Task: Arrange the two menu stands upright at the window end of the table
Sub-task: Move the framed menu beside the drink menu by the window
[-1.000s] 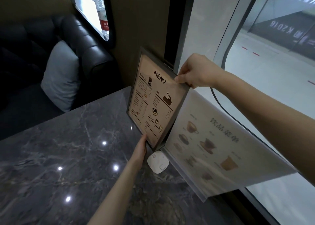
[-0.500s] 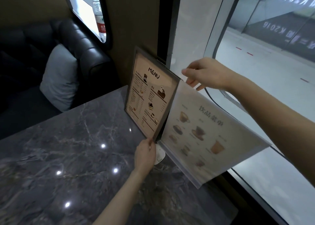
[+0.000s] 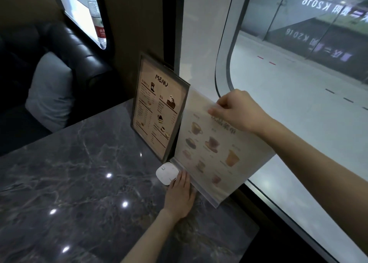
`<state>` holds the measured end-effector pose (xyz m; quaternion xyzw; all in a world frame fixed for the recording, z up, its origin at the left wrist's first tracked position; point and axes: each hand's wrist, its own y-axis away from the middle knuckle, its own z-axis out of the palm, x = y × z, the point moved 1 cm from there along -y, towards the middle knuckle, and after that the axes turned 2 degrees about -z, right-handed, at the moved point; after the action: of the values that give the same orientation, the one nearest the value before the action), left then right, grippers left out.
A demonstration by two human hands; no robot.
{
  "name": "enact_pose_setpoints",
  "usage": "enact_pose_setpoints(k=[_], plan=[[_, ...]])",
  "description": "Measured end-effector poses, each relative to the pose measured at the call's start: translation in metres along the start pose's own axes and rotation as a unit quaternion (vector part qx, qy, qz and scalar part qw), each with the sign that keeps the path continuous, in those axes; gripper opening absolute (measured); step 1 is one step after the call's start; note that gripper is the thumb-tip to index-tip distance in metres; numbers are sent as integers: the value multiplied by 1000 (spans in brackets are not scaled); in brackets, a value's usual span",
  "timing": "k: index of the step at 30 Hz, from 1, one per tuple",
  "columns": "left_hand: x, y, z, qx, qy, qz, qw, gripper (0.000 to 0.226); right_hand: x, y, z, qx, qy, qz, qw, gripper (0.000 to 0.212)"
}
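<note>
**Marble tabletop, two menus at the window end**

Grey veined marble table (image 3: 79, 183) fills the near view, dotted with reflected ceiling lights. On it, the left hand (image 3: 180, 195) lies flat with fingers extended, fingertips pressing against the base of the pale clear-acrylic drinks menu stand (image 3: 215, 153); it is not closed around anything. Just left of those fingertips sits a small white rounded-square puck (image 3: 166, 173), touching the table; its markings are too small to read.

The drinks menu stand is tilted, its lower edge at the table's window side and its far corner overhanging the table edge. Its printed cups and glasses are washed out by glare, and the heading is partly covered. The right hand (image 3: 237, 111) pinches the stand's top edge, thumb in front, fingers behind.

Beside it, touching or nearly so at the corner, the dark-framed tan menu stand lettered "MENU" (image 3: 159, 107) stands upright against the brown wall by the window frame, with no hand on it.

Farther left, a black leather sofa (image 3: 75, 49) holds a grey cushion (image 3: 49, 91), its lower part lost in shadow. Beyond, a clear plastic water bottle with a red label (image 3: 97, 19) stands on a bright ledge, its cap cut off by the frame.
</note>
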<state>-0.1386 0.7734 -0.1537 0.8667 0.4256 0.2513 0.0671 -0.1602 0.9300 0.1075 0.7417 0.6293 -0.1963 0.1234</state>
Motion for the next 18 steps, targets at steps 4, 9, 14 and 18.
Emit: enact_pose_setpoints(k=[4,9,14,18], plan=[[-2,3,-5,-11,-18,-3,1000,63,-2,-1,1,3,9,-19,1000,43],[-6,13,-10,-14,-11,-17,1000,61,2,-3,1,6,-3,-9,1000,45],[-14,19,-8,-26,-20,-20,999,61,1,-3,3,5,-15,-11,1000,46],[-15,17,-9,-38,-16,-15,999,61,-3,-4,4,0,-12,-6,1000,46]])
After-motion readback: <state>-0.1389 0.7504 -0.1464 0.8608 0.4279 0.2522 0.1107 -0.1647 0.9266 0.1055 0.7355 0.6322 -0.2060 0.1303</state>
